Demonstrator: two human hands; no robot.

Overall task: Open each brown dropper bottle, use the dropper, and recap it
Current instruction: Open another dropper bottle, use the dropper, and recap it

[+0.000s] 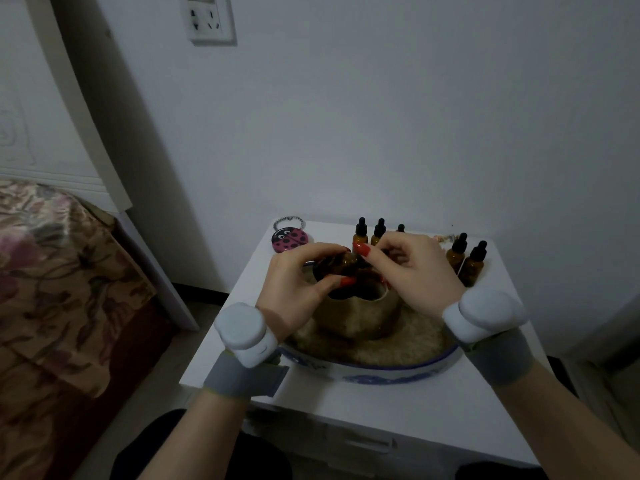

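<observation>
My left hand (298,285) grips a brown dropper bottle (341,264) tilted on its side above a tan pot (356,317). My right hand (412,268) pinches the bottle's dark cap end, which its fingers mostly hide. Three capped brown bottles (360,235) stand in a row behind my hands. Two more capped bottles (465,259) stand at the right, just beyond my right wrist.
The tan pot sits in a blue-and-white dish (381,370) on a small white table (363,414). A pink ladybird tin (289,240) lies at the table's back left. A bed (52,289) stands to the left, and a white wall rises close behind.
</observation>
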